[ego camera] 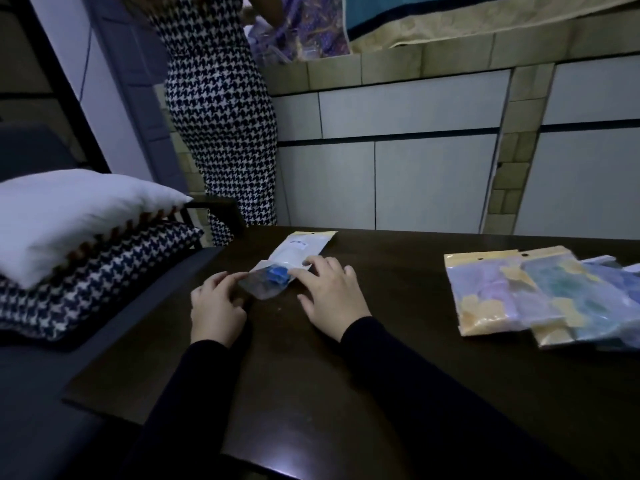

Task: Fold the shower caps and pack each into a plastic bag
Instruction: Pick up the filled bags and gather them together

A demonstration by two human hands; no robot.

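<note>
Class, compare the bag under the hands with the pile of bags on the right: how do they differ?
The bag under the hands lies alone; the pile of bags overlaps. The first shows something blue sticking out; the pile shows pastel contents inside. Both hands touch the first; none touches the pile. Both have yellow header strips.

Right hand (pixel 330 294) covers the near part of the plastic bag (pixel 299 249), so how its fingers meet the bag is unclear; the label print is too small to read. Shower cap (pixel 273 277) is a blurry blue lump, folds unreadable. Packed bags (pixel 519 292) run off the right edge; standing person (pixel 221 109) is cut off at top.
</note>
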